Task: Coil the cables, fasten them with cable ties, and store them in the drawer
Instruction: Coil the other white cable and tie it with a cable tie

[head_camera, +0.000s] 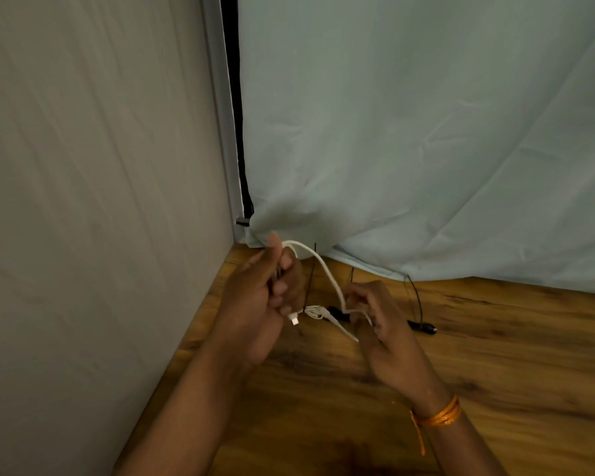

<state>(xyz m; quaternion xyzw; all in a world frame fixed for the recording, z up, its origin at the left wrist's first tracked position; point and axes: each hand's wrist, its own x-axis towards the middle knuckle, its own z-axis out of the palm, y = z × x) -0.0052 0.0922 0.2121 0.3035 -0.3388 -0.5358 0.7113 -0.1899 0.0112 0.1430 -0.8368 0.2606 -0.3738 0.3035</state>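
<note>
Part of the white cable (325, 269) is hidden inside the left hand (265, 300), which clenches it, a connector poking out below. The right hand (385, 324) pinches the cable's far stretch above the wooden surface (495, 355). Thin black strands (415, 293) behind are hard to identify. A black plug (425, 328) lies near the pale cloth (426, 132).
</note>
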